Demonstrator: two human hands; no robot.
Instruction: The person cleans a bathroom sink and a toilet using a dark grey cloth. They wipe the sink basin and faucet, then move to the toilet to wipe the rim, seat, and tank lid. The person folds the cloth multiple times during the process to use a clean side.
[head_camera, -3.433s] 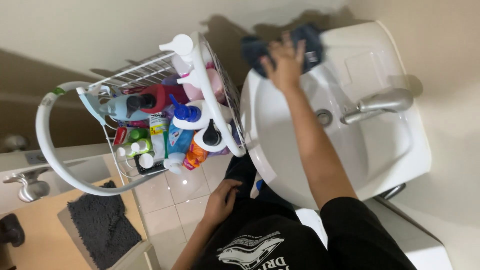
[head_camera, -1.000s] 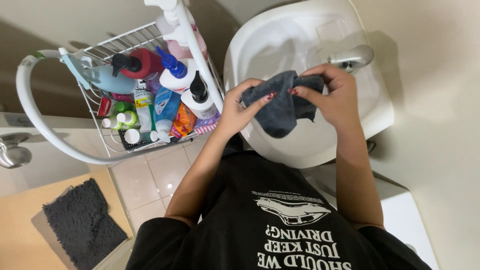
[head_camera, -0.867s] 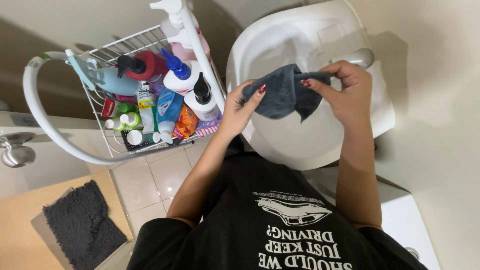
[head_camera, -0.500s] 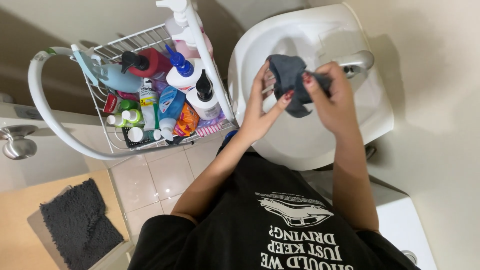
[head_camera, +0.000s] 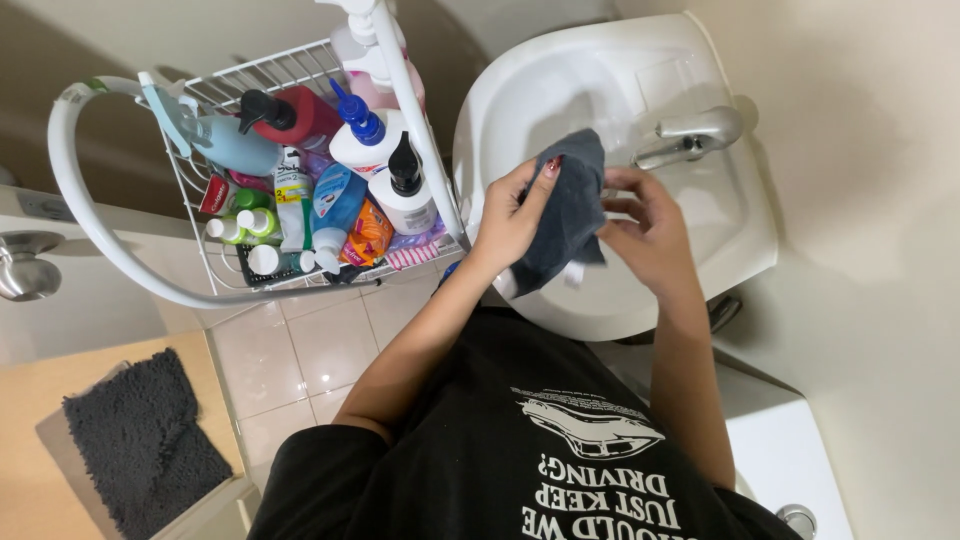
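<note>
A dark grey cloth (head_camera: 570, 215) is held up over the white sink (head_camera: 520, 90), centre of frame; it's pinched by the left hand (head_camera: 510, 215); the right hand (head_camera: 650, 235) fingers are curled against its edge.

2 hands (head_camera: 510, 215), 1 dark cloth (head_camera: 565, 205), 1 sink (head_camera: 640, 80), 1 faucet (head_camera: 695, 135), 1 wire rack (head_camera: 250, 75), 1 bath mat (head_camera: 140, 445).

A home bathroom — white basin (head_camera: 560, 90), tap (head_camera: 690, 135), toiletry rack (head_camera: 250, 80).
</note>
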